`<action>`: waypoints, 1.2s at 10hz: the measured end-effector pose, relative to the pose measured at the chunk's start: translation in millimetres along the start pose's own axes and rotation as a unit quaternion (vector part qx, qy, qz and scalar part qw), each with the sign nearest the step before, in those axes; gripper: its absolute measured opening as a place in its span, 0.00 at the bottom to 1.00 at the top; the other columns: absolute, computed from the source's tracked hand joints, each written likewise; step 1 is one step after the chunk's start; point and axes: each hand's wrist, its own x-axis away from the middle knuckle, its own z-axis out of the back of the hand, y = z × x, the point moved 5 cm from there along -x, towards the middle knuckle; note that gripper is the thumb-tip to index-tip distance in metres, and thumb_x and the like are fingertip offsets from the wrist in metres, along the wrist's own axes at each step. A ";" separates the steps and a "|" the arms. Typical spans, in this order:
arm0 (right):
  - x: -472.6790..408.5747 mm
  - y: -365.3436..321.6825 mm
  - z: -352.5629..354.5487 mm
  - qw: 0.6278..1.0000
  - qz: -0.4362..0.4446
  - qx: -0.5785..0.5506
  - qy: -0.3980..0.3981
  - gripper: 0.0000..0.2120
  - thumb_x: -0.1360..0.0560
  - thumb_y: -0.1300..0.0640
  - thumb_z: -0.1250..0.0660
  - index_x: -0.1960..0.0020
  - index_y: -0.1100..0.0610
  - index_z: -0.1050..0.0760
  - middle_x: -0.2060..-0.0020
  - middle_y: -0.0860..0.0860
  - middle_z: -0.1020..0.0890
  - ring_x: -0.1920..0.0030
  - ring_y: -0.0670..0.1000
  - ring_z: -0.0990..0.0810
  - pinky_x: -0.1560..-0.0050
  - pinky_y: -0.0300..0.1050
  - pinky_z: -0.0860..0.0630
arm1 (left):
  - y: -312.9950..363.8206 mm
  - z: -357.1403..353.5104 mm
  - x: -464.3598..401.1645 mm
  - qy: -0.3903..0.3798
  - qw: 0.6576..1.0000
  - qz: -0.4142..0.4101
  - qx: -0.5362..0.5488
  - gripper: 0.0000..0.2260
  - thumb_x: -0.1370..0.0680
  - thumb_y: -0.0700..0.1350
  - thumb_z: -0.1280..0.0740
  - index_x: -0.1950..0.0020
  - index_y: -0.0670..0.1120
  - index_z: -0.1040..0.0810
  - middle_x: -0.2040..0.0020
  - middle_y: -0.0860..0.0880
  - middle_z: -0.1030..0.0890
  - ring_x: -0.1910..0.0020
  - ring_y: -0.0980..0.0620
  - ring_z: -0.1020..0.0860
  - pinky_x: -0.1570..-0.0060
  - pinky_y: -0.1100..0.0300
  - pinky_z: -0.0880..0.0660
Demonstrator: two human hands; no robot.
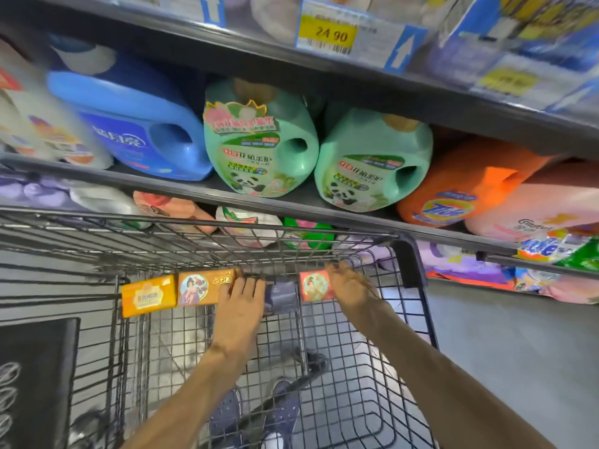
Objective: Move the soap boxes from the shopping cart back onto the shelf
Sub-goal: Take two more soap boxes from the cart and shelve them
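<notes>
Several soap boxes lie at the far end of the wire shopping cart (411, 254): a yellow box (147, 296), an orange-brown box (197, 288) with a round picture, a dark grey box (280, 296) and a red box (312, 286). My left hand (240, 303) reaches into the cart and its fingers close over the right end of the orange-brown box. My right hand (351, 286) grips the right edge of the red box, fingers curled over its top. The shelf (291, 202) stands just beyond the cart.
Blue (129, 124), green (259, 147) and orange (453, 196) detergent jugs fill the shelf at cart height, with refill bags on the level below. A price tag (327, 34) hangs on the shelf above. Grey floor lies to the right of the cart.
</notes>
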 end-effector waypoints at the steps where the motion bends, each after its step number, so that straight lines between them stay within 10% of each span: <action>1: -8.0 3.9 2.5 0.996 -0.075 0.035 -0.017 0.24 0.21 0.60 0.37 0.27 0.57 0.39 0.29 0.60 0.34 0.37 0.58 0.24 0.38 0.50 0.26 | -0.9 -5.9 2.5 0.005 1.000 -0.012 -0.023 0.25 0.26 0.35 0.35 0.29 0.45 0.35 0.35 0.46 0.31 0.36 0.44 0.34 0.37 0.49 0.38; 3: 3.0 -2.7 3.5 0.992 -0.039 0.113 -0.048 0.27 0.24 0.53 0.29 0.29 0.58 0.34 0.21 0.62 0.50 0.38 0.59 0.23 0.45 0.46 0.23 | -4.6 -17.3 6.9 0.021 1.000 -0.013 -0.013 0.23 0.27 0.46 0.26 0.34 0.48 0.27 0.40 0.48 0.25 0.39 0.45 0.31 0.42 0.49 0.35; 4: 24.9 -15.6 4.9 0.994 0.042 0.089 -0.055 0.22 0.20 0.54 0.36 0.29 0.61 0.32 0.29 0.60 0.31 0.40 0.59 0.22 0.57 0.30 0.22 | -10.5 -21.6 12.9 0.053 0.998 -0.017 0.007 0.20 0.29 0.56 0.24 0.42 0.50 0.22 0.48 0.50 0.22 0.46 0.47 0.29 0.48 0.50 0.32; 5: 39.9 -14.6 11.8 0.995 0.059 0.073 -0.028 0.14 0.21 0.56 0.33 0.36 0.57 0.25 0.45 0.51 0.20 0.50 0.50 0.20 0.57 0.34 0.23 | -19.1 -14.9 26.6 0.081 0.996 -0.011 0.025 0.23 0.34 0.58 0.21 0.45 0.50 0.20 0.50 0.50 0.20 0.51 0.48 0.27 0.51 0.50 0.27; 7: 85.2 -18.3 25.6 0.995 0.089 -0.001 0.055 0.13 0.23 0.60 0.33 0.41 0.64 0.24 0.42 0.66 0.26 0.41 0.65 0.26 0.42 0.47 0.27 | -40.5 13.8 59.9 0.108 0.991 -0.033 0.077 0.24 0.37 0.63 0.22 0.47 0.52 0.17 0.50 0.53 0.19 0.52 0.50 0.21 0.51 0.54 0.21; 10: 219.0 -17.4 115.2 0.954 -0.008 -0.223 0.199 0.10 0.30 0.52 0.27 0.52 0.57 0.18 0.53 0.52 0.17 0.51 0.57 0.15 0.48 0.62 0.19 | -48.6 128.7 106.1 0.116 0.969 -0.128 0.174 0.24 0.39 0.62 0.30 0.48 0.51 0.16 0.52 0.53 0.20 0.50 0.55 0.28 0.48 0.72 0.38; 12: 338.4 1.1 205.2 0.946 -0.022 -0.232 0.227 0.15 0.34 0.37 0.34 0.48 0.26 0.27 0.44 0.50 0.19 0.41 0.54 0.21 0.43 0.46 0.26 | 5.0 249.9 165.0 0.124 0.942 -0.241 0.196 0.23 0.33 0.69 0.30 0.49 0.53 0.19 0.54 0.58 0.24 0.54 0.53 0.26 0.53 0.65 0.34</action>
